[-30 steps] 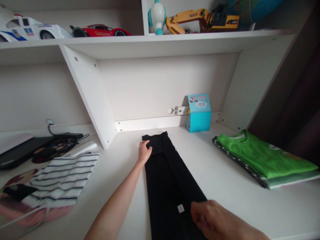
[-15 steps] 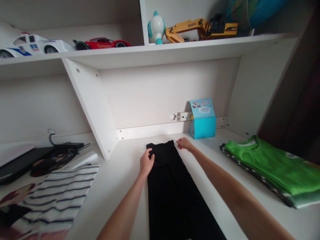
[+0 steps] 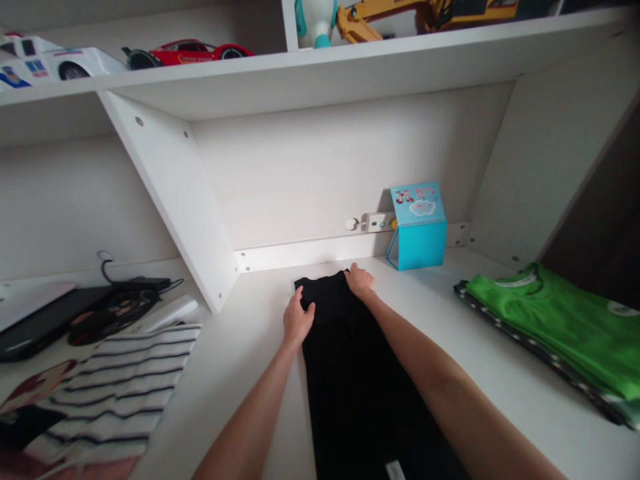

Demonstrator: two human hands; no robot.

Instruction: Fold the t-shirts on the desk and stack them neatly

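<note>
A long black garment (image 3: 350, 373), folded into a narrow strip, lies flat on the white desk, its short far edge towards the back wall. A small white tag (image 3: 395, 470) shows at its near end. At the far left corner, my left hand (image 3: 299, 320) rests on the cloth's edge with thumb and fingers apart. My right hand (image 3: 360, 280) is at the far right corner, its fingers closed on the cloth there; the fingertips are partly hidden.
Folded clothes with a green shirt (image 3: 565, 320) on top lie right. A striped shirt (image 3: 135, 387), a black laptop (image 3: 50, 323) and cables are left. A blue desk calendar (image 3: 420, 243) stands at the back by a power strip (image 3: 377, 222). Toy cars (image 3: 195, 52) sit on the shelf above.
My right hand has moved left from beside the garment onto its far right corner and closed there. My left hand stays by the far left corner. The view has tilted slightly down.
</note>
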